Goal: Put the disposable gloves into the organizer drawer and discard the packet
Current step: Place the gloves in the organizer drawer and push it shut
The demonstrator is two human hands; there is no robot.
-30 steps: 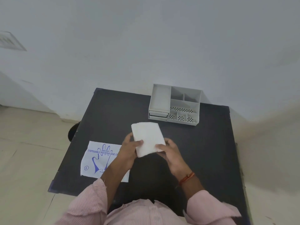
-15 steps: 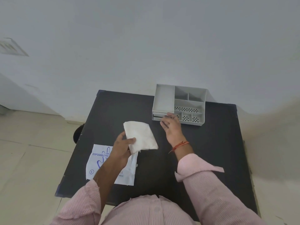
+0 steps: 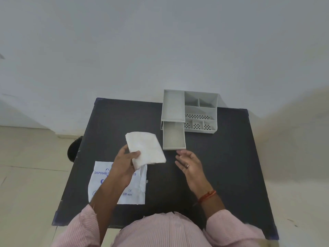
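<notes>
now left hand (image 3: 122, 168) grips gloves (image 3: 146, 148), right (image 3: 189, 166) slack

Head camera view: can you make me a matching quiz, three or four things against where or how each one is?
Things: 1 glove stack; 2 packet; 3 drawer; 4 right hand.
States: A pulled out of the organizer; B flat on the table; C open, holding nothing; D gripped by the left hand.
Pairs: 1-D, 2-B, 3-A, 4-C.
</notes>
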